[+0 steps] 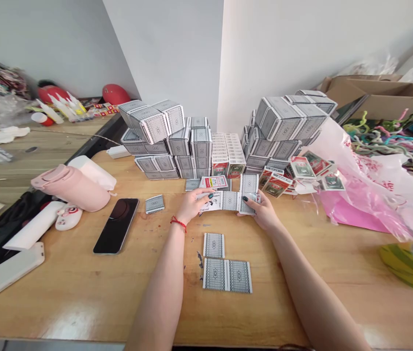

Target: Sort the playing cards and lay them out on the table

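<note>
The card strip (pixel 230 200) spans the two hands near the middle of the table (pixel 147 302), just in front of the stacked blocks: a printed face shows at its left end, patterned backs at its middle and right, where a further patterned card stretches away from the person. The left hand (pixel 192 204) is nearly closed, thumb on top of the printed end. The right hand (pixel 264 210) is curled about as far, thumb pressing the patterned right end. Both seem to pinch it, though the undersides are hidden — I can't tell how the cards are joined, or whether the strip touches the wood.

To handle it well, I'd keep both grips light and level, so the thin card neither bows nor twists at its joins; fingertips near the outer edges, moving together, should keep the corners square. Any fold looks best made along a card's edge, thumbs pressing evenly.

The three flat cards (pixel 227 275) nearer the person are well apart from the hands and best left unbrushed by the forearms. Beyond the strip, the left stack (pixel 155 129) and right stack (pixel 286 122) flank upright card boxes (pixel 228 152) — piles that a careless elbow or reach could topple.
</note>
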{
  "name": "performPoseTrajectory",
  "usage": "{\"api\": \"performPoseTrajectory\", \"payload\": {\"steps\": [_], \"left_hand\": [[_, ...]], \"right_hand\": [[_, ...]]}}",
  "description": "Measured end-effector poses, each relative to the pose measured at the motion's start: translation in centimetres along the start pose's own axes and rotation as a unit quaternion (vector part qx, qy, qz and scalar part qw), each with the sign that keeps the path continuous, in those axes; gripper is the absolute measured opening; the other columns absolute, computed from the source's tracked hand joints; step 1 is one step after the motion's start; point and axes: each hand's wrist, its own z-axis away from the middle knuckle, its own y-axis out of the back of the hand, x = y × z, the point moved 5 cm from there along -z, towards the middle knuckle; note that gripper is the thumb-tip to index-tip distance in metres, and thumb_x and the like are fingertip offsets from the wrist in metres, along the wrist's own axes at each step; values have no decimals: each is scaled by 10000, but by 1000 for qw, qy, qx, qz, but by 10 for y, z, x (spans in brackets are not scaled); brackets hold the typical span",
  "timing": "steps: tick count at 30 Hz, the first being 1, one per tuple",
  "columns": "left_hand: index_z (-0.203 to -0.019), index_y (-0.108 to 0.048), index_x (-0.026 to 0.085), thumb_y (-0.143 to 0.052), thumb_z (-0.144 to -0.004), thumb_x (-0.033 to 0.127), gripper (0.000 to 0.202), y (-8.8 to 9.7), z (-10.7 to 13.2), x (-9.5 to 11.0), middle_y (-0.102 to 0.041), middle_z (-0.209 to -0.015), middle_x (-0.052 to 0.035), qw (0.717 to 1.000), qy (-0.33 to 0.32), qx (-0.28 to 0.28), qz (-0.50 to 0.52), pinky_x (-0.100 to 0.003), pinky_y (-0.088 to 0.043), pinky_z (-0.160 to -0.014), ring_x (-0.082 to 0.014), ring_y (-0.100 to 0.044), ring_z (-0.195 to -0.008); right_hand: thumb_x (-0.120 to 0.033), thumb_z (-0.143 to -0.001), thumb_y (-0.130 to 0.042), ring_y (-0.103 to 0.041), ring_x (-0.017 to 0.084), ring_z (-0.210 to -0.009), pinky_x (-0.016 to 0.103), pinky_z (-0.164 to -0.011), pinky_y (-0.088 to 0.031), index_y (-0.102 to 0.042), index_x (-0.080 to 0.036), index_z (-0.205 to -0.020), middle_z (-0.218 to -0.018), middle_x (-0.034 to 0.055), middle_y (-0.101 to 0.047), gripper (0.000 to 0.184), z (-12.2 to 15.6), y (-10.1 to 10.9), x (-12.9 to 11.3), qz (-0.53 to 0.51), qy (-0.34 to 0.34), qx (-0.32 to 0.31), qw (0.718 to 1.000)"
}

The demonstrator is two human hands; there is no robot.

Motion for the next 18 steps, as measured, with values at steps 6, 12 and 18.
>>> {"api": "performPoseTrajectory", "payload": {"steps": [6, 12, 18], "left_hand": [[-914, -673, 192, -587, -727, 319, 242, 0, 2, 6, -655, -1011, -64, 1000, -31, 0, -3, -228, -460, -572, -144, -596, -722], [-861, -672, 210, -572, -740, 253, 163, -3, -2, 7, -670, -949, -53, 996, -71, -6, -50, -337, -421, -878, -175, -588, -916], [-852, -667, 214, -567, -754, 268, 150, -6, -2, 9, -664, -946, -57, 994, -93, -1, -63, -357, -414, -892, -179, -587, -922]], "right_hand": [[-294, -589, -754, -635, 169, -650, 332, -529, -576, -537, -225, -898, -855, 8, -668, 384, 1, 0, 1, 5, -24, -6, 1000], [-287, -566, -767, -637, 175, -657, 329, -515, -577, -537, -215, -880, -815, 7, -672, 396, 1, 0, 1, 29, -31, -3, 999], [-269, -539, -780, -639, 195, -625, 332, -441, -570, -528, -205, -874, -786, 12, -671, 425, -1, 1, 2, 66, -29, 14, 997]]}}
